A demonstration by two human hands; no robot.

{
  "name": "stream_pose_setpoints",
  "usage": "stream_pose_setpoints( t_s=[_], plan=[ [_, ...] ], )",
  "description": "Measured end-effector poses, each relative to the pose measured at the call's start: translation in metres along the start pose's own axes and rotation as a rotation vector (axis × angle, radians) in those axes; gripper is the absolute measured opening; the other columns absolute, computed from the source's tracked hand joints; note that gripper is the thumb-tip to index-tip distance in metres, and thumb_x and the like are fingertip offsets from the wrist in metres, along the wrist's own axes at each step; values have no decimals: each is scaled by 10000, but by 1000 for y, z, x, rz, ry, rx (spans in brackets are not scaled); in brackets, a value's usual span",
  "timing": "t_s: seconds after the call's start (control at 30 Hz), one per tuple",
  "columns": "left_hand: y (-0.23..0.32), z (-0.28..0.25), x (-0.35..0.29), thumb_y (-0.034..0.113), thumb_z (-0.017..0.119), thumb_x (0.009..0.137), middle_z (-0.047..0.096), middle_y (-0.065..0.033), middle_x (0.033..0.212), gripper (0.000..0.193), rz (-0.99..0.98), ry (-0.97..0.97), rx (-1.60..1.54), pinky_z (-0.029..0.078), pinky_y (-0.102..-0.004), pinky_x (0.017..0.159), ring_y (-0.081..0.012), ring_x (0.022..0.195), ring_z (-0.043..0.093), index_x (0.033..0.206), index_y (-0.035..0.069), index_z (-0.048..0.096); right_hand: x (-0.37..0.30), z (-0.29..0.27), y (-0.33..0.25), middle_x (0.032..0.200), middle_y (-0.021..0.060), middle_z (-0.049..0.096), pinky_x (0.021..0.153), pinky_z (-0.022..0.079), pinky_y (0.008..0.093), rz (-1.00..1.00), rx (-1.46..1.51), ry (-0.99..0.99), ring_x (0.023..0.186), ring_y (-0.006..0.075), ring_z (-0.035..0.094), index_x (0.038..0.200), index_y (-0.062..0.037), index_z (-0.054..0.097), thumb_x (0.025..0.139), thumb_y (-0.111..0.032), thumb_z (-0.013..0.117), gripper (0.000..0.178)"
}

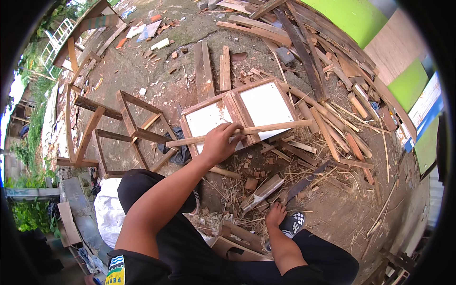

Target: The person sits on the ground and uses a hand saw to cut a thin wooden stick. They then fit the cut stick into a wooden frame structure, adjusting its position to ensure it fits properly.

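Wooden stick (259, 130), one, pale and thin, lies across the front of a framed panel (242, 114). Long axis runs roughly left to right, right end tipped slightly away from the person, left end poking out past the panel's edge toward the open frames. It sits on the panel's wooden border, above dirt ground.

Left hand (219, 142): one hand in view, reaching in from the lower edge, forearm bare. Grip is closed around the stick near its middle-left, fingers curled over the top, knuckles up; it also presses down on the panel frame beneath. Right hand: not seen anywhere.

Framed panel: two white rectangular fields side by side, parted by a wooden middle rail, whole piece lying flat and turned at a slant.

Further out: open wooden frames (128, 135), skeletal, standing just left of the panel, a dark cloth (178, 154) lying on the ground between them. Two flat boards (204, 71) lie side by side beyond the panel. Offcuts, shavings and straw litter the dirt ground (137, 66) to the right and near side. One bare foot on a black checked sandal (290, 223) rests near the lower centre. Long planks (304, 47) are stacked at upper right before a green wall (351, 16).
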State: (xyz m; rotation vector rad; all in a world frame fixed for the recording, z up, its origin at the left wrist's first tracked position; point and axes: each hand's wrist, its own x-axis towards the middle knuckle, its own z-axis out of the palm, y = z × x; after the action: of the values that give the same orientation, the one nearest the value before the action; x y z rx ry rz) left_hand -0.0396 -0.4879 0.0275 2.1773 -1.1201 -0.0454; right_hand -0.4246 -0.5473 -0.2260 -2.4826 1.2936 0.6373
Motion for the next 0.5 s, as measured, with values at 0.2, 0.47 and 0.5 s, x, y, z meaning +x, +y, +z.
stream_pose_setpoints(
  t_s=[0.2,0.47,0.5],
  plan=[
    [-3,-11,-10,191,725,920,705,-124,960,189,9,-58,-76,541,-465,783,-360,906,678,1079,98,680,-25,-52,-14,1361,173,570,1108,383,485,66,112,-86,1328,356,466,1270,-31,563,769,-242,785,587],
    [10,-17,2,175,682,960,727,-163,1011,186,-82,-167,-106,530,-475,859,-403,988,682,1112,69,667,-5,-115,-5,943,281,710,878,504,537,333,862,575,949,517,653,1050,72,682,872,-321,726,434],
    [12,-12,4,167,691,936,730,-163,1028,212,-64,-138,-111,526,-485,873,-410,984,685,1127,80,668,-5,-128,1,915,271,709,838,510,528,293,814,676,912,498,662,1047,77,678,897,-319,717,425]
  ],
)
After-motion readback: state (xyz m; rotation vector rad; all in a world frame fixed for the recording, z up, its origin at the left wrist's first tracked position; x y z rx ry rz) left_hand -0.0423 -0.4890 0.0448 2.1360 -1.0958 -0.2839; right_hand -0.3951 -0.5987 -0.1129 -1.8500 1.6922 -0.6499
